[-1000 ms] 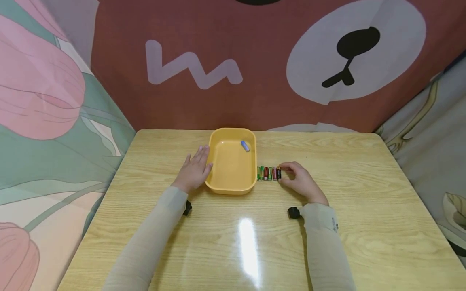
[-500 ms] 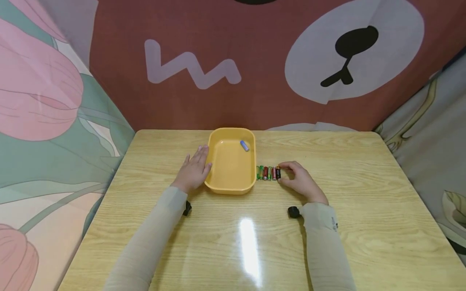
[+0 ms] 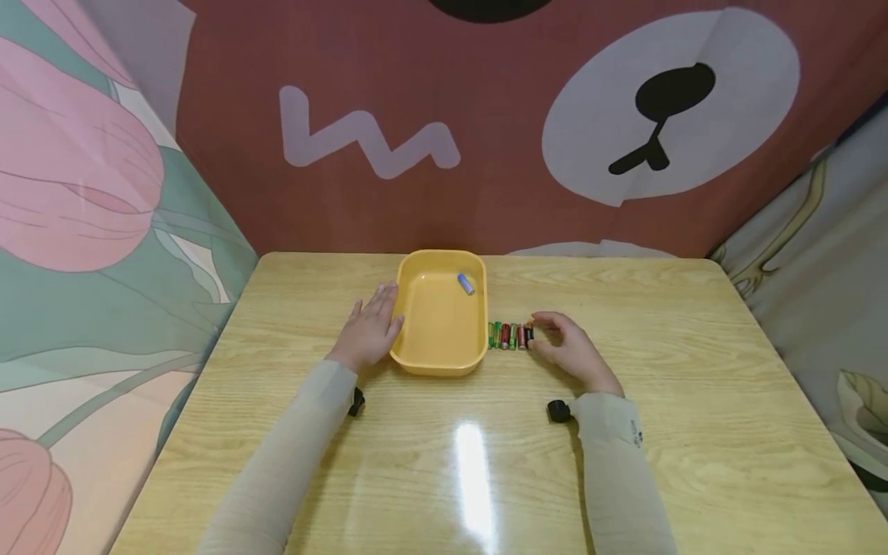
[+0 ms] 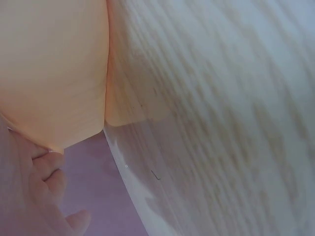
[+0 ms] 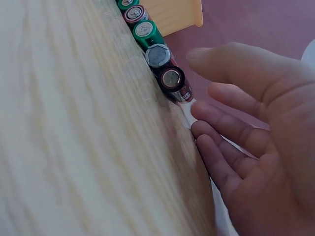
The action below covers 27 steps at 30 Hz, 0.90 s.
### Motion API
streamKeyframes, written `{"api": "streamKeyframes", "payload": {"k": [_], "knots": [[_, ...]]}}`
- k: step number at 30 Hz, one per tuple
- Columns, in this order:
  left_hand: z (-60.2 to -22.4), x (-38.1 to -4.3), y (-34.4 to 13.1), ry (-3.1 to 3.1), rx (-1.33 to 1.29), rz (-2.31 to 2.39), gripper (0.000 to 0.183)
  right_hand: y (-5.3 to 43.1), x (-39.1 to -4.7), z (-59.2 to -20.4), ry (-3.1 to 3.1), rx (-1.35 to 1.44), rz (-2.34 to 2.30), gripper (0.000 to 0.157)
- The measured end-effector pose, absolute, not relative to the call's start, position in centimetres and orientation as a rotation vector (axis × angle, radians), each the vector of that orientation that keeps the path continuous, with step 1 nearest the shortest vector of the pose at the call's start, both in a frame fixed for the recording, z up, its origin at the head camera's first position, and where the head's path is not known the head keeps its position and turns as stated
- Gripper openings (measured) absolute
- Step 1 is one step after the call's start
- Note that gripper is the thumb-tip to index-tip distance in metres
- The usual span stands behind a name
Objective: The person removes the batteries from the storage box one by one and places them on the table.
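Observation:
A yellow plastic tray (image 3: 444,368) stands at the table's far middle, with one blue battery (image 3: 465,284) inside near its back right corner. My left hand (image 3: 365,329) lies with straight fingers along the tray's left side; the left wrist view shows its fingertips (image 4: 54,182) beside the tray wall (image 4: 54,69). To the tray's right, several batteries (image 3: 512,336) form a tight side-by-side row. At the row's right end my right hand (image 3: 572,351) curves its thumb and fingers loosely about the black battery (image 5: 172,81). A gap shows between thumb and battery in the right wrist view.
The light wooden table (image 3: 444,478) carries a bright glare spot in front of the tray. A brown printed cloth (image 3: 499,193) hangs right behind the table's back edge. Small black wrist cameras (image 3: 559,411) sit by the sleeves.
The head view tips slightly, so the scene sits a little lower. Both hands, the tray and the battery row keep nearly the same places.

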State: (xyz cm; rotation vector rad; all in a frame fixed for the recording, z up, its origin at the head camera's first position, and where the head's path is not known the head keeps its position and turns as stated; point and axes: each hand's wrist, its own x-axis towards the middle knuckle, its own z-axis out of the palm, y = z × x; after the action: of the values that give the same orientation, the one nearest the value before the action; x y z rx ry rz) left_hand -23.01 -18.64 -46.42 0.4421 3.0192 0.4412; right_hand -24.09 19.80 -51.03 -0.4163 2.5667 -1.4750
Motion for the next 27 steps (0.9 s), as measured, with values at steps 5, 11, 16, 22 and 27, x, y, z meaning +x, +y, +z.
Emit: {"api": "streamKeyframes", "payload": {"k": [5,11,16,22,27], "knots": [[-46.6,-22.9,-18.6,3.027,0.458,0.454,0.062,19.6,-23.8,-50.7,2.648,-0.445,-1.482,0.047],[-46.9,-22.8,-18.7,3.034,0.466,0.442,0.062,19.4,-23.5,-50.0,2.747,-0.447,-1.518,0.038],[-46.9,-23.0,-18.7,3.037,0.465,0.44,0.062,18.4,-22.4,-47.2,2.727,-0.373,-1.656,0.033],[-46.7,-22.9,-18.7,3.03,0.459,0.443,0.062,17.8,-23.4,-47.2,2.747,-0.345,-1.765,0.032],[-46.5,-23.0,-18.7,3.031,0.465,0.441,0.062,16.6,-23.0,-44.7,2.691,-0.394,-1.861,0.032]]}}
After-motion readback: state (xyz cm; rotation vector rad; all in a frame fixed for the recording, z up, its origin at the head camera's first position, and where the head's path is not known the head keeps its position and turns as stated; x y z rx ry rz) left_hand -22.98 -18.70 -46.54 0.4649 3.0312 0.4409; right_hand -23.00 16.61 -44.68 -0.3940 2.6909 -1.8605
